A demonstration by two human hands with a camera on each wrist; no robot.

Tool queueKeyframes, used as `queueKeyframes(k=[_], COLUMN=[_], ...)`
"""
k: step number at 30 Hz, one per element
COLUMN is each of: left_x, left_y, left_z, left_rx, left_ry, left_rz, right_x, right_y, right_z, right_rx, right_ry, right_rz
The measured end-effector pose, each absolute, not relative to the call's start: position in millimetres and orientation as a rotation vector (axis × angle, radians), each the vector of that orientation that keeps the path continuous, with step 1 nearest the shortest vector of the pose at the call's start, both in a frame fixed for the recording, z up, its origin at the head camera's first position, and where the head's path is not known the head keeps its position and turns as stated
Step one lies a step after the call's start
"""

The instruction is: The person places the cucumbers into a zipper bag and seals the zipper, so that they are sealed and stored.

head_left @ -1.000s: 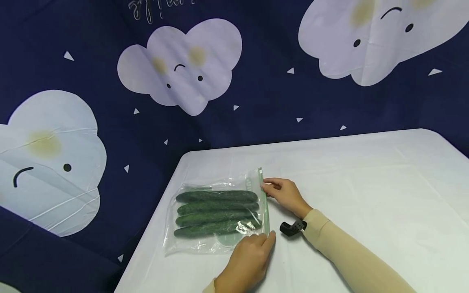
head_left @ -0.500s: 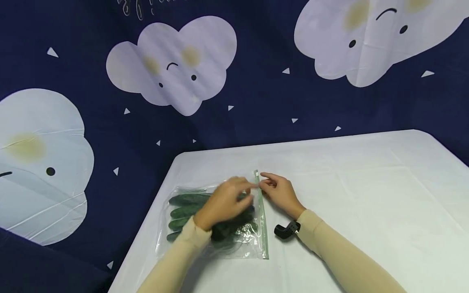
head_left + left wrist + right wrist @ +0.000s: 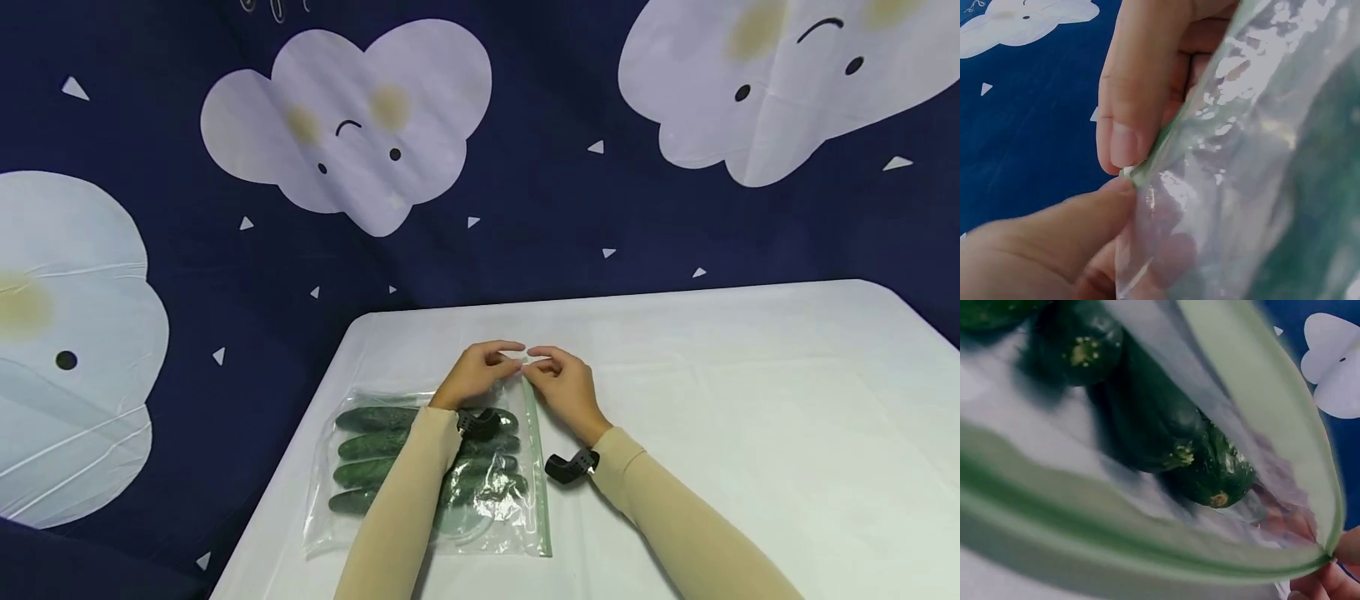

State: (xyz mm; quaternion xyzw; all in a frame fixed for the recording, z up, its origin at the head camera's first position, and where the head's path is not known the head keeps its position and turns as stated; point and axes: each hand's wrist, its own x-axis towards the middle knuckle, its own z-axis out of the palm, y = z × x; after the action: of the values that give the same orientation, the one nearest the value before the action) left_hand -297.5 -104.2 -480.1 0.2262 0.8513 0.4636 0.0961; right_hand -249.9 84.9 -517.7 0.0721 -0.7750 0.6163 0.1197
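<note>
A clear zip bag (image 3: 420, 533) with a green strip along its right edge lies flat, holding several dark green cucumbers (image 3: 375, 443) side by side. At its far right corner my left hand (image 3: 476, 371) reaches across the cucumbers, and thumb and finger pinch the strip's end. Just right of it my right hand (image 3: 566, 392) grips the same corner. In the left wrist view, fingertips meet on the small pale end of the green strip (image 3: 1166, 134). Through the gaping mouth of the bag (image 3: 1254, 369), the right wrist view shows cucumber ends (image 3: 1219, 499).
The white-covered table (image 3: 750, 433) extends to the right and behind the hands. A dark blue cloth (image 3: 540, 250) with cloud prints hangs behind it. Black wrist devices (image 3: 573, 467) sit at both cuffs.
My left hand has moved from the strip's near end, over the cucumbers, to the far corner beside my right hand. The right hand has stayed near that corner.
</note>
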Motion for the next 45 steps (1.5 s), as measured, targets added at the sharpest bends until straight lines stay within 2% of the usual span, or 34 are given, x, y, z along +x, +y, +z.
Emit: queueKeyframes(k=[8, 28, 45], left_x=[-295, -295, -294], left_y=[-101, -105, -111], left_z=[-477, -481, -480], left_rx=[0.677, 0.678, 0.646], left_ry=[2.528, 2.508, 2.472], left_rz=[1.492, 1.628, 1.615], right_x=[-248, -237, -176], right_y=[84, 85, 92], right_z=[-508, -514, -513], right_rx=[0.183, 0.214, 0.388], right_ry=[-2.213, -2.257, -2.369], right_rz=[1.794, 1.856, 1.775])
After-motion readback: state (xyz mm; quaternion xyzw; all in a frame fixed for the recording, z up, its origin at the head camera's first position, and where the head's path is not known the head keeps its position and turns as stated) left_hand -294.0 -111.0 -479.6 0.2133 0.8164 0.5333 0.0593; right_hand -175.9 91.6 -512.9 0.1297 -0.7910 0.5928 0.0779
